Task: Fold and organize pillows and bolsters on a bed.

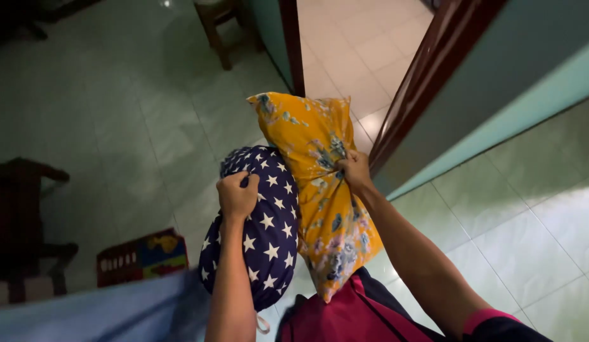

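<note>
My left hand (236,196) grips the top of a dark blue pillow with white stars (269,240), which hangs down in front of me. My right hand (355,170) clutches the side of a yellow pillow with a blue and grey flower print (316,183). The yellow pillow stands upright, leaning against the blue one, and both are lifted above the green tiled floor. My forearms reach up from the bottom of the view, over a dark red garment (351,316).
An open doorway (358,50) with a dark wooden frame (427,76) leads to a pale tiled room ahead. A wooden stool (221,25) stands at the top. Dark furniture (22,221) and a red crate (142,256) are on the left, a blue sheet (104,313) below.
</note>
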